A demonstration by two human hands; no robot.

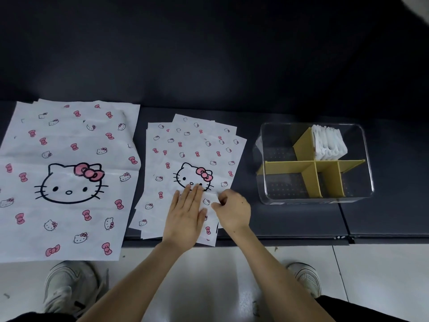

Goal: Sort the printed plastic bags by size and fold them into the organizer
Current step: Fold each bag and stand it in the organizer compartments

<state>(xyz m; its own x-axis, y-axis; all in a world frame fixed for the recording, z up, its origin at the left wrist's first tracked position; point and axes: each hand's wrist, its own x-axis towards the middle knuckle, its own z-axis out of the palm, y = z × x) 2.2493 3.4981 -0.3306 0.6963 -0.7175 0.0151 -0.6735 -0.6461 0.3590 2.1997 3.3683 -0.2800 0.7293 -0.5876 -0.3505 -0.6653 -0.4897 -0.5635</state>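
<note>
Two shoes (69, 284) stand below while the left hand (185, 217) presses flat, fingers spread, and the right hand (232, 210) pinches the small bag (197, 159), probably starting its fold for the organizer (315, 163).

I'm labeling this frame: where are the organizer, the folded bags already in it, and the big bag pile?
organizer (369, 159), head view, clear right wall.
folded bags (329, 145), head view, middle of the white bundle.
big bag pile (69, 182), head view, large printed cat face.
</note>
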